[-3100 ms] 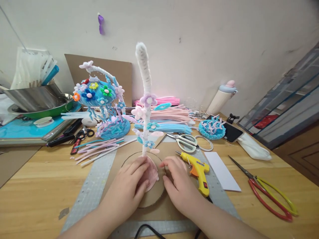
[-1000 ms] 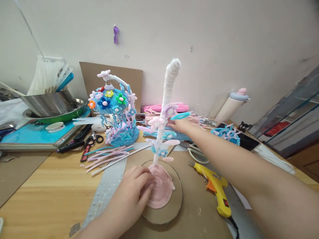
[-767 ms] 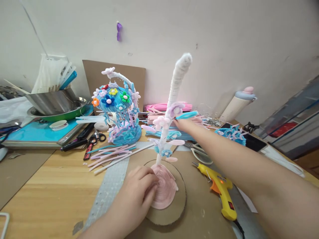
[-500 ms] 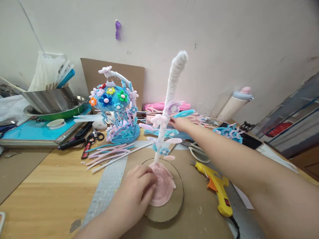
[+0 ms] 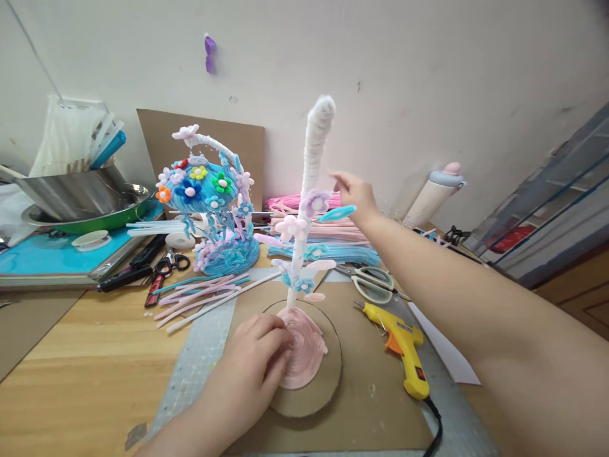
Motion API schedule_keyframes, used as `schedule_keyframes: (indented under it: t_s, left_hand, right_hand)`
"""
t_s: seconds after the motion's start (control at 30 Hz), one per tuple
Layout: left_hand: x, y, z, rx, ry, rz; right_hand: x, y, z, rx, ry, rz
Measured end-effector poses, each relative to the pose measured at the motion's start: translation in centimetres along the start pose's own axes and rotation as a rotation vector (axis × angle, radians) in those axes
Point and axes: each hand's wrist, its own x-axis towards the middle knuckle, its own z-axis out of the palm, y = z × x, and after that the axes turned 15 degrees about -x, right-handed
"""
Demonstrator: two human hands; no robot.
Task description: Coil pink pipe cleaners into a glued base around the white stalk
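Bright, even, soft daylight; source not visible. Wall (image 5: 428,76) lit pale and flat, dimmer toward the top corners. Shadows weak: a faint one under the left hand (image 5: 254,362) on the cardboard disc (image 5: 328,387), another beside the bottle (image 5: 431,193) on the wall. No hard glare; dull sheen on the steel bowl (image 5: 71,197). Wide-lens bending at the edges. Right forearm (image 5: 499,343) close and slightly soft; right hand (image 5: 354,193) slightly blurred.

spiral base (image 5: 302,346) on cardboard disc (image 5: 328,387) | glue gun (image 5: 402,339) right | scissors (image 5: 373,282) behind
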Motion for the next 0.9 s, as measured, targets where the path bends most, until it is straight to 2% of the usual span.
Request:
schedule_keyframes:
  t_s: [0.07,0.1,0.13,0.2,0.27,0.3,0.37,0.4,0.47,0.5,0.53,0.57,0.67,0.7,0.77,0.9]
  left_hand:
    - [-0.1,-0.1,0.0,-0.016,0.007,0.021]
    - [-0.1,0.0,0.1,-0.03,0.013,0.03]
    - [-0.2,0.1,0.1,-0.048,0.023,0.037]
    - [-0.5,0.6,0.1,-0.104,0.052,0.052]
    - [-1.0,1.7,0.0,-0.225,0.078,0.071]
    - [-1.3,2.3,0.0,-0.324,0.076,0.071]
    - [-2.1,3.6,0.1,-0.573,0.025,0.024]
    - [-2.4,4.2,0.2,-0.689,-0.02,-0.019]
    - [-2.9,4.8,0.6,-0.842,-0.116,-0.134]
    - [-3.0,4.8,0.9,-0.898,-0.145,-0.181]
    - [-2.9,4.5,1.2,-0.961,-0.151,-0.229]
    - [-2.8,4.1,1.5,-1.048,-0.129,-0.254]
    - [-2.1,2.4,2.0,-1.225,0.032,-0.363]
    - [-1.8,1.9,1.9,-1.254,0.08,-0.376]
    - [-1.2,1.4,1.5,-1.28,0.132,-0.374]
    - [-0.3,1.7,-0.2,-1.202,0.132,-0.321]
  right_hand:
    - [0.0,-0.9,-2.6,0.087,0.108,0.104]
    - [-0.7,-1.6,-4.3,0.3,0.16,0.27]
    - [-1.8,-2.3,-6.1,0.519,0.144,0.403]
    - [-5.6,-4.1,-9.8,0.621,0.105,0.445]
    - [-11.0,-6.4,-13.1,0.803,0.022,0.471]
    - [-13.9,-7.6,-14.3,0.805,-0.043,0.466]
    - [-19.1,-9.8,-15.5,0.621,-0.471,0.336]
    - [-21.2,-10.8,-15.6,0.499,-0.715,0.227]
    - [-23.9,-12.0,-15.1,0.378,-1.01,0.027]
    - [-24.5,-12.0,-14.8,0.324,-1.097,-0.014]
    - [-24.8,-11.7,-14.4,0.25,-1.097,-0.003]
    - [-24.8,-11.0,-14.0,0.157,-1.043,0.046]
    - [-24.6,-7.0,-13.2,-0.239,-0.747,0.307]
    - [-24.5,-5.5,-12.9,-0.379,-0.735,0.376]
    - [-24.7,-2.8,-12.1,-0.535,-0.828,0.486]
    - [-25.4,-0.2,-10.5,-0.465,-0.775,0.588]
